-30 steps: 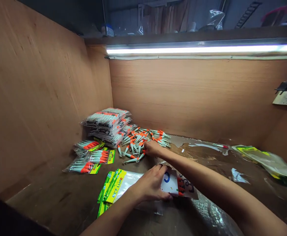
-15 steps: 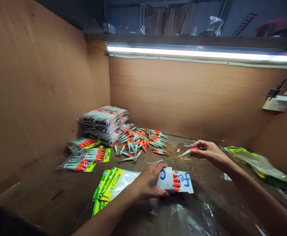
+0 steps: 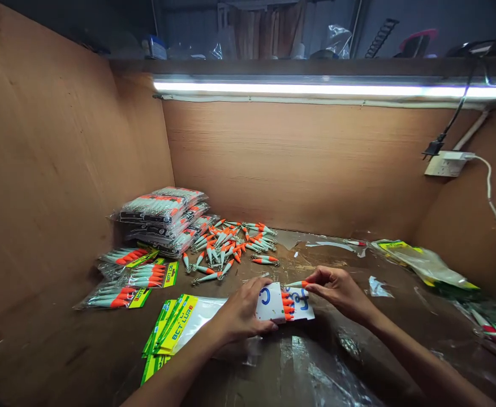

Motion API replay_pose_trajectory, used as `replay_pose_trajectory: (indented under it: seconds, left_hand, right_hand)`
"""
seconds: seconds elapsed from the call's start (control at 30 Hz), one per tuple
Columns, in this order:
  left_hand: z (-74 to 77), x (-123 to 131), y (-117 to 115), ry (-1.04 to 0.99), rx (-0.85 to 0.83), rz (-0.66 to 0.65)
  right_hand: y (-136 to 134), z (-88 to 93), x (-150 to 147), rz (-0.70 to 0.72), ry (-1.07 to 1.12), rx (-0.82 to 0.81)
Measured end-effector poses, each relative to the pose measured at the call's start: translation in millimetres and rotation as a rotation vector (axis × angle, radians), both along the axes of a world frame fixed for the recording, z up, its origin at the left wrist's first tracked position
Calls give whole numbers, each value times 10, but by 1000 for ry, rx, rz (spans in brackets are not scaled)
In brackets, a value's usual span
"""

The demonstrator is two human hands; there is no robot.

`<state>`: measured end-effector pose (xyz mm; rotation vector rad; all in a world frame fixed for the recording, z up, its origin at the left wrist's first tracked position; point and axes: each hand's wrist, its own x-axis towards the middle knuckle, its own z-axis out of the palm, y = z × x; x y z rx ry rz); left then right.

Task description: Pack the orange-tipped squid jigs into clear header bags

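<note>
My left hand (image 3: 248, 310) is closed around a white card holder (image 3: 270, 303) with blue handwriting. Several orange lure tips (image 3: 288, 306) stick out of its right end, over a written flap (image 3: 306, 312). Between the thumb and fingers of my right hand (image 3: 335, 288) is a fishing lure (image 3: 296, 284), pinched by its orange end. Its pale end points left at the holder's upper right edge; whether they touch I cannot tell. Left of my left hand lie yellow-green printed plastic bags (image 3: 184, 325). Behind the hands is a pile of loose orange and pale lures (image 3: 226, 246).
Stacked clear packs of lures (image 3: 163, 212) stand at the back left, with smaller filled packets (image 3: 120, 294) before them. More plastic packaging (image 3: 426, 265) lies at the right. A lit tube lamp (image 3: 315, 89) runs under the shelf; a socket box (image 3: 447, 164) hangs on the right.
My right hand has brought its lure down and left to the card holder. My left hand still grips the holder. The whole view has shifted a little.
</note>
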<state>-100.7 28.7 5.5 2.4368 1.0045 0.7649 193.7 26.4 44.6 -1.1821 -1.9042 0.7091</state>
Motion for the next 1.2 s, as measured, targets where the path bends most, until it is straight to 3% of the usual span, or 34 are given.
replay_pose_trajectory:
  seconds: [0.17,0.3,0.53,0.77,0.93,1.07,1.2]
  left_hand:
    - [-3,14,11,3,-11,38]
    - [8,30,-16,2,3,21]
    - [79,86,-54,-13,5,-7]
    - [-8,50,-29,97,-34,-7]
    - [-66,44,-59,246,-30,-58]
    - [158,-75,-57,226,-75,-24]
    - [443,-491,14,173,-149,67]
  right_hand:
    - [6,54,75,-39,-16,23]
    - [7,-59,-22,0,-14,-8]
    - [32,-185,-343,-55,-290,224]
    - [185,-300,-430,168,-550,229]
    - [222,-351,-372,150,-547,194]
    - [110,-264,-444,145,-474,225]
    - [-1,-204,-563,311,-457,66]
